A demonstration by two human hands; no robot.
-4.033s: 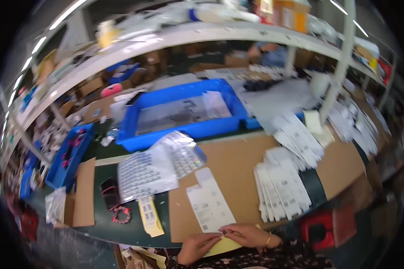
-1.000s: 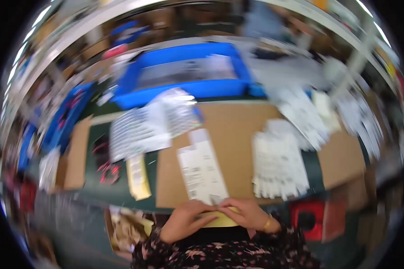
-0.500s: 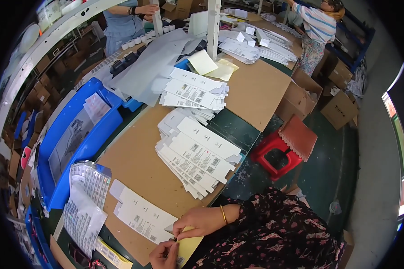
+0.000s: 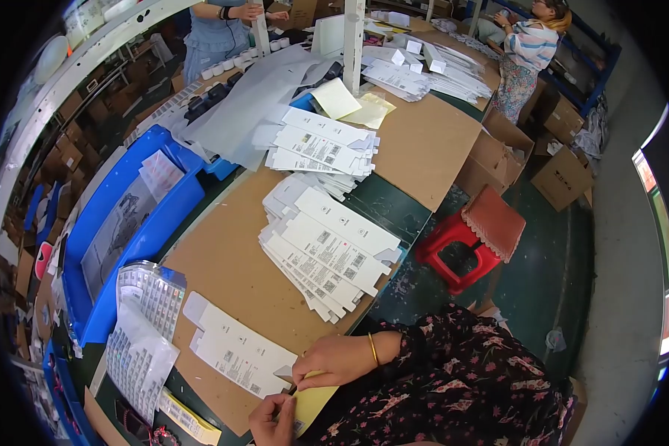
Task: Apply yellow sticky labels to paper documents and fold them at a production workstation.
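Observation:
Both my hands work at a yellow label sheet (image 4: 316, 405) at the lower edge of the view. My left hand (image 4: 273, 418) has thumb and fingers pinched together at the sheet's left edge. My right hand (image 4: 336, 362), with a gold bangle at the wrist, lies across the sheet's upper edge with its fingers closed on it. Whether a single label is between the fingertips is too small to see. Just beyond my fingers a flat white printed carton (image 4: 238, 351) rests on brown cardboard (image 4: 223, 260).
Fanned stacks of flat cartons (image 4: 334, 245) lie farther up the table. On the left are a blue bin (image 4: 89, 305) and sticker sheets in clear plastic (image 4: 137, 357). A red stool (image 4: 461, 253) stands to the right. Two people (image 4: 528, 56) work at the back.
My hands stay at the yellow sheet with only slight shifts of the fingers. At the back right the other person's arm has come down; the person at the back left has shifted slightly right.

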